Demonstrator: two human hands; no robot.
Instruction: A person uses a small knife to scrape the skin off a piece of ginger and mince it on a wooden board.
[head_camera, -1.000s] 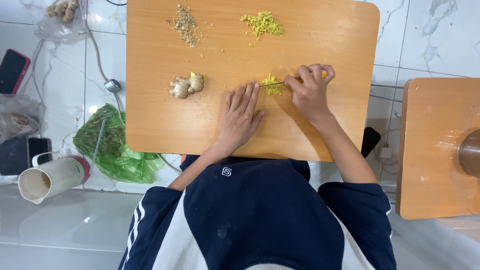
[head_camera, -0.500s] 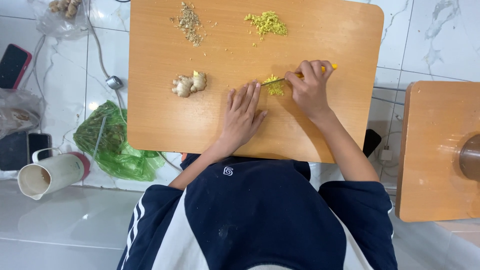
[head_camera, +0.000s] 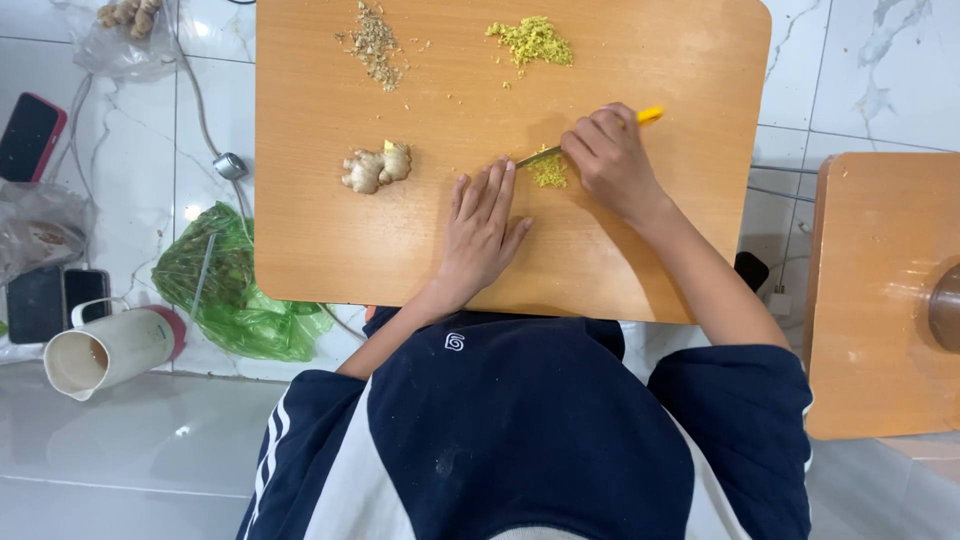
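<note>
Two hands on the wooden table (head_camera: 320, 250); right hand (head_camera: 610, 160) is wrapped tight round a little yellow-handled knife (head_camera: 590, 137), blade angled down-left with its tip over the small pile of minced ginger (head_camera: 547, 172); left hand (head_camera: 482, 230) lies flat and open, fingertips just beside that pile, holding nothing; whole ginger root (head_camera: 375, 167) sits further left, well apart; bigger chopped heap (head_camera: 530, 40) and some brownish peel scraps (head_camera: 375, 45) up along the far edge.

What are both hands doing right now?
Left hand: open, flat on the wooden table.
Right hand: closed around a yellow-handled knife.
</note>
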